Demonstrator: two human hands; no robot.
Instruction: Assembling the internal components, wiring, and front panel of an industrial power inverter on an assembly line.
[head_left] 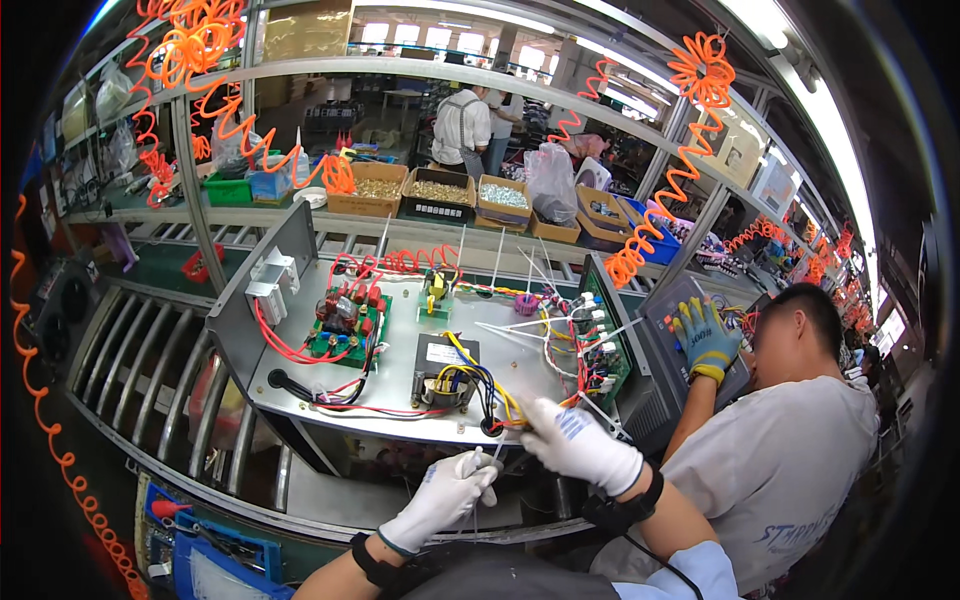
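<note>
My left hand point(450, 497), in a white glove, is closed at the near edge of an open metal chassis point(395, 295). Thin white cable ties point(501, 445) stick out above and below its fingers. My right hand point(580, 445), also gloved, reaches over the chassis's front right edge beside a bundle of yellow, blue and black wires point(495, 385); motion smears its fingers. Those wires run from a black transformer point(446, 368). Inside the chassis are a green circuit board with red wires point(347, 325), a small yellow-and-green board point(435, 297) and a tall board with connectors point(600, 350).
The chassis rests on a roller conveyor point(130, 345). Beyond it, boxes of small metal parts point(437, 193) line a shelf. Orange coiled hoses point(700, 130) hang around. At right a co-worker point(780, 470) touches another unit with a gloved hand point(708, 340). A blue tray point(215, 560) lies lower left.
</note>
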